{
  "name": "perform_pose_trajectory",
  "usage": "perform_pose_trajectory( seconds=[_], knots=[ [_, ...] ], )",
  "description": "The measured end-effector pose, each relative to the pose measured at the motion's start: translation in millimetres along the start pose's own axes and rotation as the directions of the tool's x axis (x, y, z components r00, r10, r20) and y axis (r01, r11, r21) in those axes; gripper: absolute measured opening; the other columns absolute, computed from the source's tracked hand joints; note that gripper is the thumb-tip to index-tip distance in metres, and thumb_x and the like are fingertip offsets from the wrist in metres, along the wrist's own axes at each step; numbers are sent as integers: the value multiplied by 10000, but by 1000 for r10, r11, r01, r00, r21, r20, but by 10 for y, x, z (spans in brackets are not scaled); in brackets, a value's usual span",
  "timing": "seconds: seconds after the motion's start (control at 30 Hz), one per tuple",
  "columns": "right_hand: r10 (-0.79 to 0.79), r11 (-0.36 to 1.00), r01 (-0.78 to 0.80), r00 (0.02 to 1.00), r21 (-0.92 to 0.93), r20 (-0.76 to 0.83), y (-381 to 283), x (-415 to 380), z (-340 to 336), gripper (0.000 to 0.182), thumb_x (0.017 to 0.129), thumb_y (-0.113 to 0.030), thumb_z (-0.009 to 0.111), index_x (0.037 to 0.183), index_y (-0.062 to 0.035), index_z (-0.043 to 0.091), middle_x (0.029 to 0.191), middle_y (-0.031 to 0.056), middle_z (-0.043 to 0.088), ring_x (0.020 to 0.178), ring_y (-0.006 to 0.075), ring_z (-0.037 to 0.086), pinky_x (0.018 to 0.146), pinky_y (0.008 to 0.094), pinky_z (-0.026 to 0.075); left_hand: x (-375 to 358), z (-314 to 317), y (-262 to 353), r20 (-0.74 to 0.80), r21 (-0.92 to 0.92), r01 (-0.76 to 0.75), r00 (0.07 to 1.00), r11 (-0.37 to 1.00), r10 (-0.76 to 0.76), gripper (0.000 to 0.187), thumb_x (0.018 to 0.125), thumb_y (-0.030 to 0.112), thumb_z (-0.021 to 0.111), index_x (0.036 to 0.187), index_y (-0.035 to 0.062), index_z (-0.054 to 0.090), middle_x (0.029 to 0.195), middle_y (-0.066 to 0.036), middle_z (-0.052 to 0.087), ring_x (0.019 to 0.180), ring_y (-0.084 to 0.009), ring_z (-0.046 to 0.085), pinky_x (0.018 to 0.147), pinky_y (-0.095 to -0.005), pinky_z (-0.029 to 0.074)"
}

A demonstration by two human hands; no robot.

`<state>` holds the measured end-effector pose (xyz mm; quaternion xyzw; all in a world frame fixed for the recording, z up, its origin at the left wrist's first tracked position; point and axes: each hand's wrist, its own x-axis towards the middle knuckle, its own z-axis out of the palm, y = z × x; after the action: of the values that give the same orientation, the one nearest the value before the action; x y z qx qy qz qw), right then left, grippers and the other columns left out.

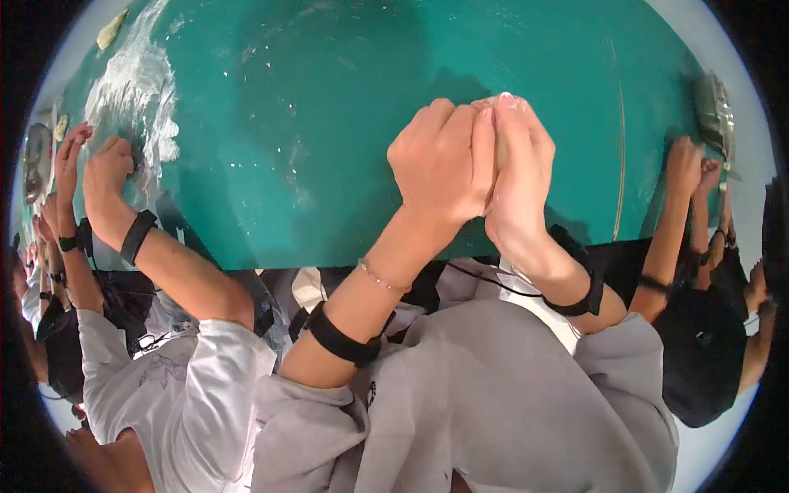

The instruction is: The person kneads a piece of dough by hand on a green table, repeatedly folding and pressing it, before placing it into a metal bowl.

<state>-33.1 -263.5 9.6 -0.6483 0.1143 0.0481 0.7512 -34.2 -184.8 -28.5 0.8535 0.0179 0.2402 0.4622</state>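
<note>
My left hand (442, 160) is closed, its fingers curled and pressed against my right hand (524, 164) above the green table. My right hand is cupped upright beside it, with white flour on its fingertips. Between the two hands shows a thin strip of pale dough (500, 152); most of it is hidden by the fingers and palms. Both hands appear to grip this dough together, raised a little off the tabletop and casting a shadow on it.
The green table (329, 107) has a flour patch (140, 90) at the left and scattered specks. A dough piece (111, 29) lies at the far left. Co-workers' hands (107, 177) work at the left, others (684, 168) at the right, near a metal bowl (713, 115).
</note>
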Motion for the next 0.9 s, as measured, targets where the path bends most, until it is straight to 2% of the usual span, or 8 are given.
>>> perform_pose_trajectory(
  seconds=[0.2,0.37,0.5,0.6,0.63,0.73,0.83,0.9],
  knots=[
    [-164,986,158,979,-57,-120,11,392,345,197,952,-164,552,981,21,614,941,59,609,899,107,527,815,265,428,573,122,-414,146,77,-205,970,976,192,314,901,251,533,653,70,599,614,-120,604,518,-313,599,473,-414,463],
    [-295,939,280,955,-201,-45,55,491,192,400,998,-329,449,987,23,639,1015,105,637,910,139,572,819,291,451,730,136,-449,125,113,-360,930,926,346,353,916,278,534,626,86,599,597,-110,615,513,-298,607,464,-401,476],
    [-280,954,284,958,93,-58,-53,417,99,376,1004,-310,471,961,16,653,875,80,655,799,133,585,744,290,467,655,-54,-228,212,140,-275,947,951,242,232,929,272,552,880,74,664,815,-170,657,737,-365,642,653,-446,495],
    [-360,932,362,932,37,-47,15,335,60,306,984,-262,521,960,10,660,862,62,654,787,117,581,710,279,469,626,-207,-195,-145,130,-558,807,820,572,294,881,244,611,1119,72,616,1003,-146,643,936,-310,626,838,-438,463],
    [-335,941,334,942,-55,-8,125,367,33,251,964,-224,555,955,0,667,854,43,653,783,102,581,686,266,469,491,-301,-261,52,29,-466,884,884,464,520,869,255,622,1331,63,480,1191,-146,580,1121,-313,547,977,-453,358],
    [-464,859,485,873,-164,150,542,283,61,392,988,-339,496,958,15,662,816,113,656,778,157,595,727,332,474,133,-489,-259,-7,15,-341,940,940,341,483,861,236,629,1290,42,521,1163,-135,611,1068,-299,585,944,-425,388],
    [-86,977,140,948,-159,306,206,-110,157,560,986,-478,448,877,18,683,784,159,663,793,194,626,731,358,474,17,-589,-242,-112,-11,-375,922,927,371,441,869,206,620,1262,20,547,1106,-127,652,1016,-284,612,928,-403,394],
    [-150,960,204,953,-192,264,137,-44,175,580,971,-489,478,821,30,691,718,141,658,738,185,626,679,350,479,53,-556,-226,-147,-17,-339,931,941,333,401,894,183,592,1263,34,545,1075,-124,666,997,-256,619,898,-394,404]
  ],
)
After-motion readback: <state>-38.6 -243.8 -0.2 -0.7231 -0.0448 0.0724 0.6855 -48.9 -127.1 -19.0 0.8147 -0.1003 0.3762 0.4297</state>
